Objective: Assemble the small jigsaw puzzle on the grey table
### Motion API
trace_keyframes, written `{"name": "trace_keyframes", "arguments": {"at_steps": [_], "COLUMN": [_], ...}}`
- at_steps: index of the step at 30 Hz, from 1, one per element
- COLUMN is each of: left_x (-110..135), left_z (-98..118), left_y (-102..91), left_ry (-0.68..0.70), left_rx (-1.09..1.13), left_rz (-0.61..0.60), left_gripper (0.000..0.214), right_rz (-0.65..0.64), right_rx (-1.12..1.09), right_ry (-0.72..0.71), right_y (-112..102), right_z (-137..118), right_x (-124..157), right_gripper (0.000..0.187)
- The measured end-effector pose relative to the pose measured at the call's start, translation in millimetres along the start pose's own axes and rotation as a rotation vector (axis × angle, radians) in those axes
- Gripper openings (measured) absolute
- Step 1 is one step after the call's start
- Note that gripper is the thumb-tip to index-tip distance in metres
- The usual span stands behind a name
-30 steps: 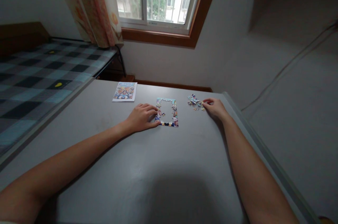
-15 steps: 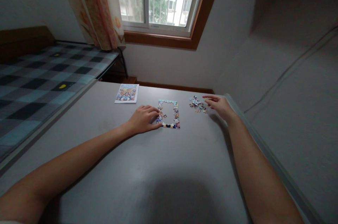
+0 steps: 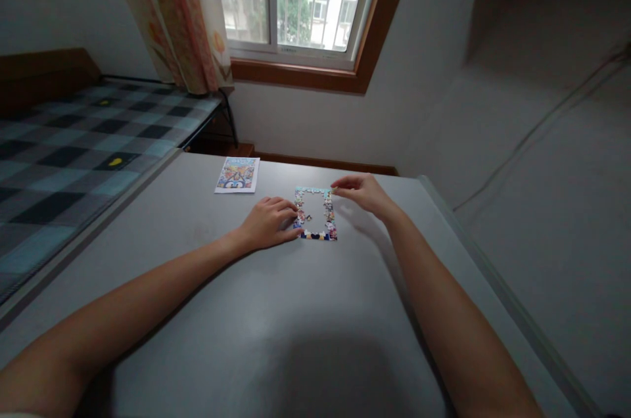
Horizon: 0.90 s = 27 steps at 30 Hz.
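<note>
Left hand [image 3: 269, 224] at the left side of the puzzle border [image 3: 329, 213], fingers loosely spread, gripping nothing. Right hand [image 3: 333, 188] at the border's far right corner, thumb and fingertips pinching a small puzzle piece [image 3: 334, 190]. Risk: sideways pressure could slide the border and part its joints — the grey table [image 3: 221, 313] beneath looks slick from where I stand. Border: thin, flat, rectangular, knobbed inside.

The table [image 3: 236, 319] is grey, the puzzle border [image 3: 329, 213] multicoloured, the bedding [image 3: 93, 135] checked in blue and black.
</note>
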State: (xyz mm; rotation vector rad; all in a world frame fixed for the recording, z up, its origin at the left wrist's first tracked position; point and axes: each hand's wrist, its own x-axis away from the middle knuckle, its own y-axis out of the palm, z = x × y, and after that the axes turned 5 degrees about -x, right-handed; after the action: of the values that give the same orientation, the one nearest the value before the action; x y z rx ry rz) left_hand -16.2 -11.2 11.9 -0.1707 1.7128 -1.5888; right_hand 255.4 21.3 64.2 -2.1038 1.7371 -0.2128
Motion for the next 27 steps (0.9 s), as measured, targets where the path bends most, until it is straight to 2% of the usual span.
{"name": "trace_keyframes", "arguments": {"at_steps": [3, 8, 13, 20, 27], "left_x": [-0.1, 0.2, 0.6, 0.2, -0.2], "left_z": [-0.2, -0.5, 0.3, 0.7, 0.8], "left_y": [-0.6, 0.4, -0.5, 0.7, 2.5], "left_ry": [-0.003, -0.009, -0.004, -0.028, -0.043], "left_rx": [-0.019, 0.006, 0.015, -0.016, 0.004], "left_rz": [0.014, 0.011, 0.004, 0.013, -0.009], "left_gripper": [0.027, 0.024, 0.025, 0.030, 0.030], "right_rz": [-0.061, -0.092, -0.070, -0.007, 0.031], "right_rx": [0.028, 0.097, 0.120, 0.080, 0.245], "right_ry": [0.009, 0.047, 0.190, 0.251, 0.233], "right_y": [14.6, 38.7, 56.9, 69.4, 73.2], "right_z": [-3.5, 2.6, 12.0, 10.1, 6.1], "right_x": [-14.2, -26.2, -23.5, -20.3, -18.9], "right_gripper": [0.011, 0.006, 0.007, 0.008, 0.009]}}
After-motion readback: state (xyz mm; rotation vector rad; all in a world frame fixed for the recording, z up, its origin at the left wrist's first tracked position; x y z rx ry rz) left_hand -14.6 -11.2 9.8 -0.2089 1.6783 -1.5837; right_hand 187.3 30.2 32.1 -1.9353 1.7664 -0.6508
